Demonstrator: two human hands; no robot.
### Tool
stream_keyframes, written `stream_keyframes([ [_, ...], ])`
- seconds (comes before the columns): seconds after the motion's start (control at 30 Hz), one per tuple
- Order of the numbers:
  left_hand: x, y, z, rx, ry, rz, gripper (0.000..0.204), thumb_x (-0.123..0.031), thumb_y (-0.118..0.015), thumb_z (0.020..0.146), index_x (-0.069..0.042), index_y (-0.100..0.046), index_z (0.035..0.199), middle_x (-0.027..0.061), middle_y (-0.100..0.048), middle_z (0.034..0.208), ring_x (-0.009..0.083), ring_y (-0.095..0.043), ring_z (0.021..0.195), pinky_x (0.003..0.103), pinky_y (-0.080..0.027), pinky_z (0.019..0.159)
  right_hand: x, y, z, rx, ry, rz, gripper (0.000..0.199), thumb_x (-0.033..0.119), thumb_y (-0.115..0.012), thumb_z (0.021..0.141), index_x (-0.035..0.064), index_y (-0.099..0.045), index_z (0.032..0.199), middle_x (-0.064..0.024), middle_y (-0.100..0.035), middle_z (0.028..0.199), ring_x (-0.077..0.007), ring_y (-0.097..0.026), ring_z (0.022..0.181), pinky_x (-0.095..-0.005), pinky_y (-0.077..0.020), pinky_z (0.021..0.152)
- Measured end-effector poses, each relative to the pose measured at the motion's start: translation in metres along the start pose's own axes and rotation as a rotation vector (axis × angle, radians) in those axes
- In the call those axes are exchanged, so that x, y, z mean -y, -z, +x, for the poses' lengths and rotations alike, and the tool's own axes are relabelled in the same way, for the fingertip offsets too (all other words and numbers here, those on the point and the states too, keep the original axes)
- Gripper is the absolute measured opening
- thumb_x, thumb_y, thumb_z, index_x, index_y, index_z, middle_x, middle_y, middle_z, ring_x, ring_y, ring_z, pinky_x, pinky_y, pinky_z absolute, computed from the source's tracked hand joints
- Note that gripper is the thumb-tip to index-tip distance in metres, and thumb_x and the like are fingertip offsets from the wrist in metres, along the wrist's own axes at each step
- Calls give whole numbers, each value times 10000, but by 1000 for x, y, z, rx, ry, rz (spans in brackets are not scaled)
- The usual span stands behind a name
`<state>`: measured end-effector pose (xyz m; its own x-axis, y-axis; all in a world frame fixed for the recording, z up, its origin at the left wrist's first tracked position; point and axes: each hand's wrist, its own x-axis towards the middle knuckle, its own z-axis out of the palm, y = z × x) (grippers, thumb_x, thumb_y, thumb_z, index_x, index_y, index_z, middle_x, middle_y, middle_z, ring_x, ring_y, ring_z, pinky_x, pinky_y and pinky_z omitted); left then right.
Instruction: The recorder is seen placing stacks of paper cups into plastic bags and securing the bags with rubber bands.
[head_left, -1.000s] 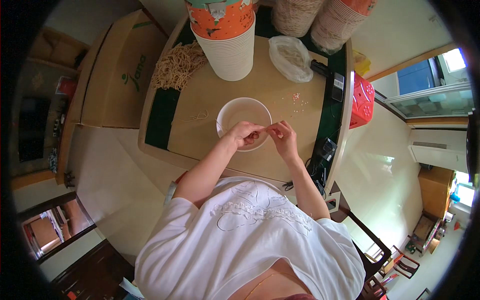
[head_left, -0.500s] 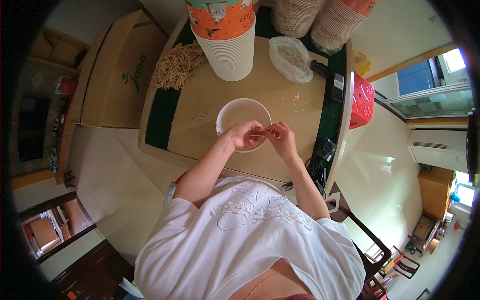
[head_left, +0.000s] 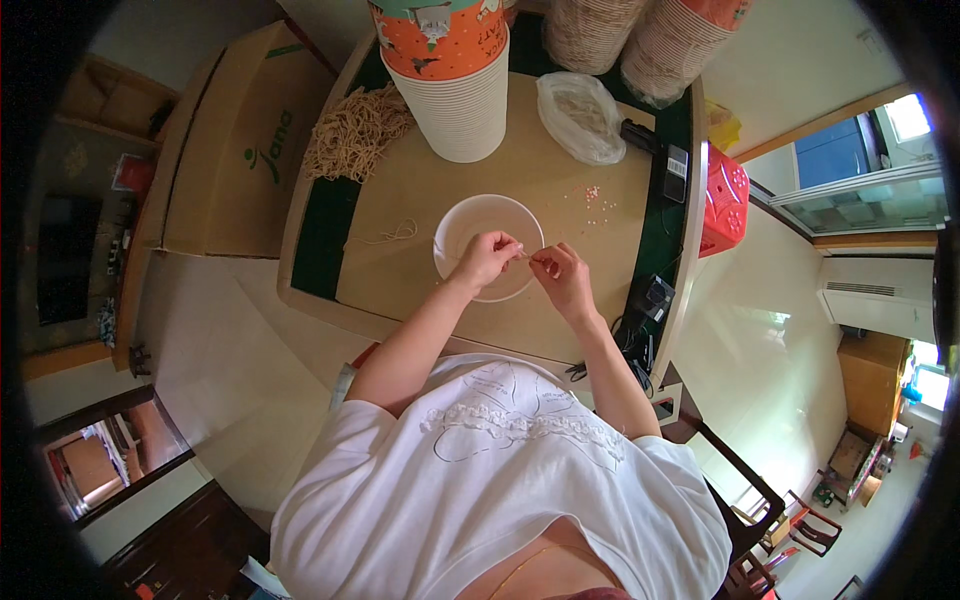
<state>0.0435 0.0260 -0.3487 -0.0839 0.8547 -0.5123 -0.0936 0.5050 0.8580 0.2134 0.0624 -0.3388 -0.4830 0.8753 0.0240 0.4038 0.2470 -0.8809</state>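
Observation:
Both my hands meet over the right front rim of a white paper bucket (head_left: 447,222). My left hand (head_left: 484,260) is closed in a pinch, its fingertips above the bucket's opening. Just right of it, my right hand (head_left: 563,280) pinches beside the rim. A thin pale strand, seemingly string, runs between the fingertips; its ends are hidden by my fingers. On the board left of the bucket lies a loose loop of beige string (head_left: 403,230). A tangled heap of beige strings (head_left: 355,135) lies farther back on the left.
A tall stack of paper buckets (head_left: 455,110) stands behind. A clear plastic bag (head_left: 580,118) and small pinkish-white bits (head_left: 595,200) lie to the right. Black devices (head_left: 655,298) and cables line the right edge. A cardboard box (head_left: 225,150) stands left, a red stool (head_left: 724,200) right.
My left hand has turned and lifted slightly, its open-looking fingers now drawn into a pinch. The right hand has hardly moved.

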Motion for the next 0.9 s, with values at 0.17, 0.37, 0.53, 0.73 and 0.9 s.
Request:
stream_keyframes([
  [0.17, 30, -5, 15, -146, -94, 9, 131, -162, -544, 899, -32, -549, 881, 24, -603, 746, 82, -523, 607, 225, -404, 504, 2, -1, -1, -10, 33, 10, 72, 70, -658, 759, 36, -636, 818, -96, -573, 742, -203, -585, 624, -303, -478, 573],
  [0.37, 36, -13, 12, -430, -475, 593, 174, -186, -550, 899, -19, -508, 875, 61, -590, 724, 116, -563, 644, 271, -446, 555, -1, -2, -1, -11, 51, 16, 74, 42, -660, 757, 35, -642, 829, -75, -572, 738, -158, -544, 611, -265, -451, 566],
  [0.53, 29, 0, 14, -263, -339, 389, 185, -193, -574, 890, -37, -480, 919, 46, -572, 713, 109, -551, 631, 266, -441, 550, 0, -1, 0, -2, 46, -3, 92, 41, -660, 757, 33, -632, 845, -84, -572, 751, -167, -549, 615, -270, -451, 564],
  [0.73, -18, -4, -9, 81, -323, 22, 159, -113, -578, 863, -27, -459, 924, 49, -564, 756, 97, -564, 667, 240, -466, 602, 11, 0, 0, -27, 29, 9, 101, 58, -669, 761, 23, -614, 838, -103, -560, 790, -215, -591, 655, -295, -484, 592],
  [0.9, -61, 9, -4, 48, -728, 1079, 360, -33, -632, 729, -54, -586, 1086, 102, -554, 1002, 291, -552, 915, 383, -467, 816, 4, -5, -1, -78, 71, 102, 93, 46, -658, 785, -2, -614, 852, -107, -566, 803, -204, -594, 683, -282, -491, 620],
])
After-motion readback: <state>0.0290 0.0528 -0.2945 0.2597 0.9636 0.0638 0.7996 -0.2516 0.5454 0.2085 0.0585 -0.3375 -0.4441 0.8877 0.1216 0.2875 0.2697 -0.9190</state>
